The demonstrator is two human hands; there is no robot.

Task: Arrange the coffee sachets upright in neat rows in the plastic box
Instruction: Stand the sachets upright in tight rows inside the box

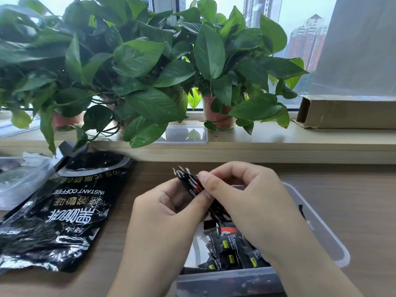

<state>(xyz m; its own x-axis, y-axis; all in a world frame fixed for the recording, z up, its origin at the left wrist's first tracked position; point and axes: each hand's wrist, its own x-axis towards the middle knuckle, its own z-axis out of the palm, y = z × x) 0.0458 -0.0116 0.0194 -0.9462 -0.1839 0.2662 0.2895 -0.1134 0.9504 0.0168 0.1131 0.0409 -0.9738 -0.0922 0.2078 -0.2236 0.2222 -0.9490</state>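
Both hands [165,207] [246,196] pinch sachets [190,183] beside "INSTANT COFFEE" bag [64,211].

Sachet bundle [189,182] mostly behind the right hand [246,200]

Left hand [162,206] and right hand [242,196] are both bare; the forearms [300,260] behind them are bare too; the fingers [206,181] end in short, rounded, plain nails.

left hand [162,207] + right hand [244,196] pinch sachet bundle [190,182] (over plastic box [225,282]) | loose sachets [234,250] inside — seemingly jumbled
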